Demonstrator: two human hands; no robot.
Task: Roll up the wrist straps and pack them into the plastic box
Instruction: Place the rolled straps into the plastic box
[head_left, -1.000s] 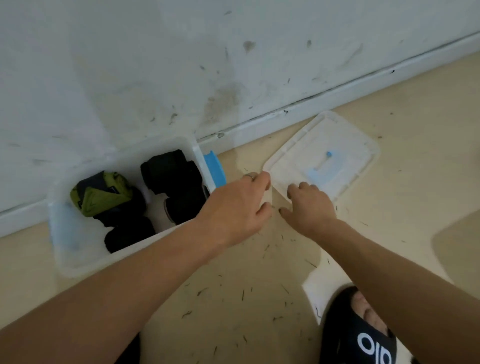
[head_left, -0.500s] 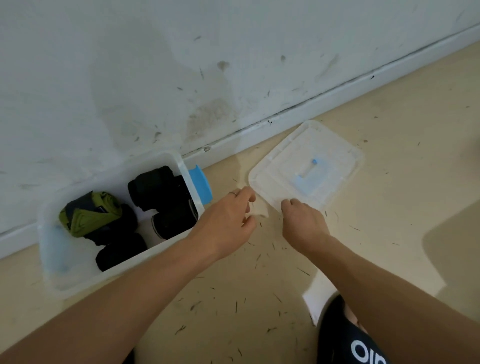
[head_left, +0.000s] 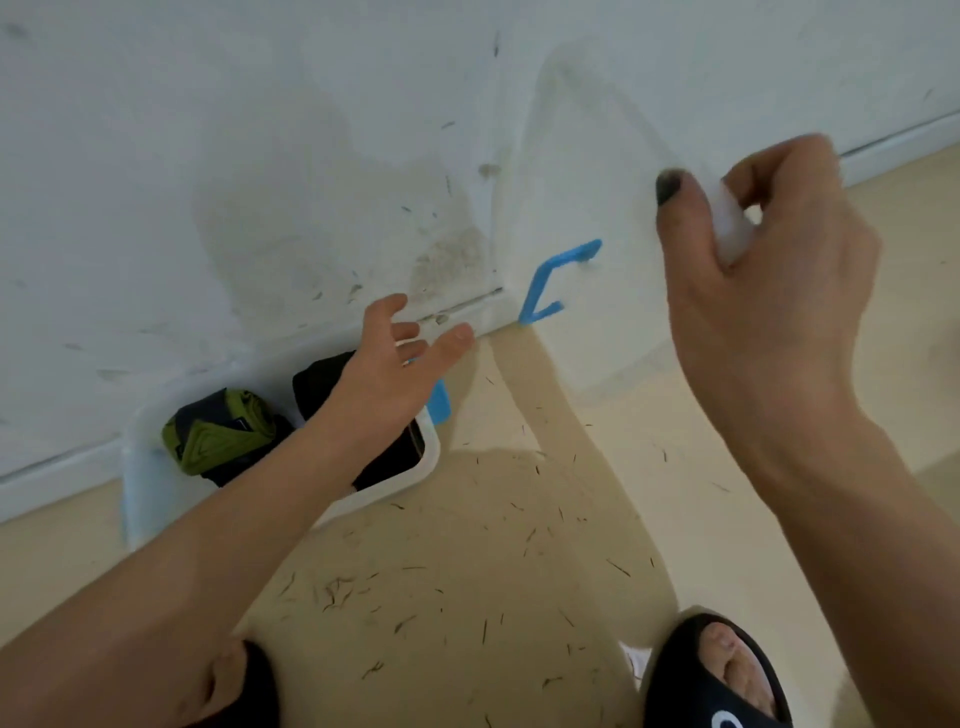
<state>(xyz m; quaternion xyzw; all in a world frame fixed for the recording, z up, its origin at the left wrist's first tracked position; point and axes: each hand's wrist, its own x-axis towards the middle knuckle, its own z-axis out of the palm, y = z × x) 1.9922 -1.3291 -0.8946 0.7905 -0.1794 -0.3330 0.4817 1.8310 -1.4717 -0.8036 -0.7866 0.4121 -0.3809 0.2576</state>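
Translucent lid (head_left: 582, 208) tilted up off floor, our right hand (head_left: 769, 270) gripping its edge; our left hand (head_left: 384, 374) spread wide over plastic box (head_left: 140, 467) holding rolled wrist straps (head_left: 218, 436).

the plastic box (head_left: 136, 483) stands on the floor (head_left: 467, 571) against the wall (head_left: 208, 156), so it can be entered only from above or from the near side. its top is open; the left hand (head_left: 387, 374) hovers over the right half. rolled wrist straps (head_left: 221, 434) fill most of the interior. the lid (head_left: 587, 218), raised on edge by the right hand (head_left: 763, 291), screens the room to the right of the box. bare floor lies between box and sandals (head_left: 717, 675).
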